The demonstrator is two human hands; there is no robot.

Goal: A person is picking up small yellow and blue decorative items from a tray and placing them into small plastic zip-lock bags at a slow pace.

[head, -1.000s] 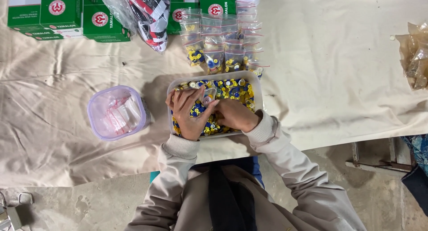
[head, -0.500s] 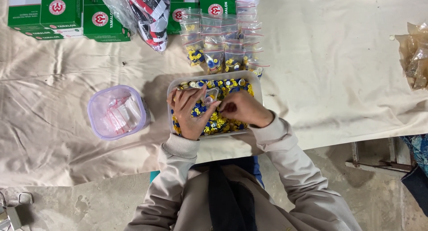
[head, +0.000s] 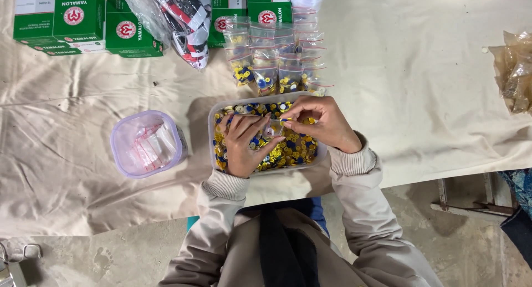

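A clear plastic tub (head: 212, 133) full of yellow, blue and white buttons (head: 293, 151) sits on the cloth in front of me. My left hand (head: 245, 145) rests in the tub and holds a small clear zip bag (head: 270, 131) between its fingers. My right hand (head: 320, 122) pinches a few buttons at the bag's mouth, fingertips touching those of the left hand. Beyond the tub stand rows of filled small zip bags (head: 277, 57) with red strips.
A round lilac-rimmed container (head: 121, 154) holding empty zip bags stands at the left. Green and white boxes (head: 83, 21) and a clear sack of red and black items (head: 177, 15) line the far edge. Crumpled plastic (head: 516, 71) lies at the right. The table's front edge runs just behind my forearms.
My right hand has lifted out of the lower right of the tub and moved up to meet the left hand at the small bag. The left hand has hardly moved.
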